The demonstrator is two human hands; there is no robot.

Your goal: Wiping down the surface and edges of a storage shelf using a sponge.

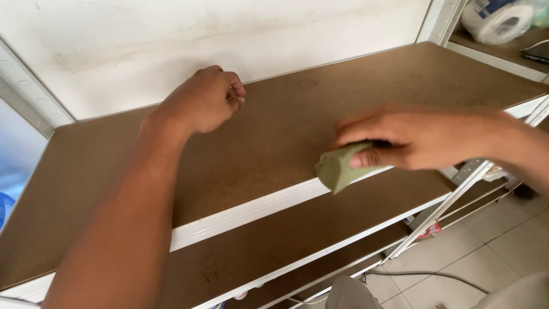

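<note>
Hands: your right hand (420,137) gripped the green cloth (338,166) at the front edge of the shelf (274,137); your left hand (203,100), fisted and empty, rested farther back, toward the wall (171,40).

1. The folded cloth pad (338,166) was a dull olive green, plain and without pattern.
2. The flat fibreboard shelf top (286,131) was mid brown, finely speckled, with one faint darker ring mark near its back edge.
3. The metal front rim of the shelf (240,214) was white.
4. The lower fibreboard shelf (274,240) was a darker brown with small dark spots.
5. The plaster wall behind the shelves (200,34) was off-white with faint yellowish stains.
6. The roll of paper (497,20) was white.
7. The tiled floor (503,240) was pale grey with thin darker joints.
8. The floor cable (423,274) was grey.
</note>
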